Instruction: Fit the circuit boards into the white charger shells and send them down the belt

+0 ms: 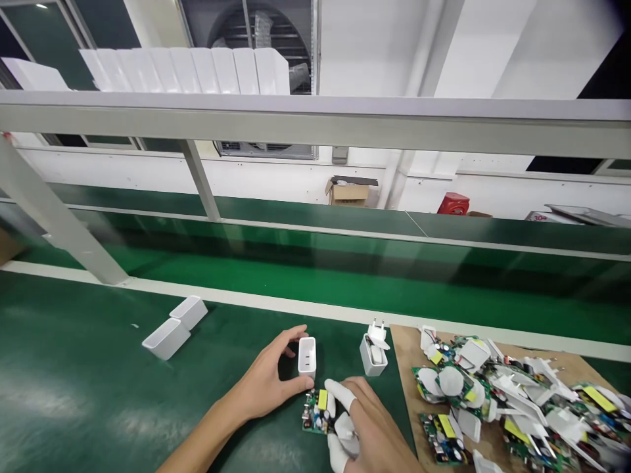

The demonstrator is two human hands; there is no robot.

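Most looked left, little done: the cardboard sheet (403, 387) bore a big loose pile of boards (522, 407). Left hand (270, 378) grasped lightly, right hand (372, 420) pinched. Beside the sheet, a part-filled case (371, 360) stood, plug piece (377, 334) sticking out; the left hand's white case (307, 360) looked empty, and the right hand's circuit board (315, 412) sat just nearside of it, outside

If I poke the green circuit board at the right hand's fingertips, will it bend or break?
The circuit board would probably be stiff, since it looks flat. Its crowded little parts, like the yellow block, make it likely fragile.
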